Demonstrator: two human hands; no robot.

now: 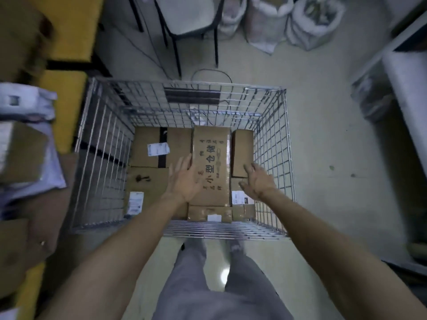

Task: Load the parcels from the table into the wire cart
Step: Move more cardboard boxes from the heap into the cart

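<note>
The wire cart point(272, 125) stands on the floor in front of me and holds several cardboard parcels. A long brown box with black printed characters point(211, 155) lies on top of the others in the cart's middle. My left hand point(183, 179) rests with straight fingers against that box's left edge. My right hand point(257, 181) hovers just right of the box with fingers spread, holding nothing. More parcels remain on the yellow table point(67, 93) at the left: a white poly bag point(25, 100) and brown boxes point(20, 153).
A black-legged chair point(184, 17) and several white sacks point(307, 21) stand beyond the cart. A grey shelf or bench point(406, 72) runs along the right. A thin cable loops on the floor behind the cart. My legs are right at the cart's near side.
</note>
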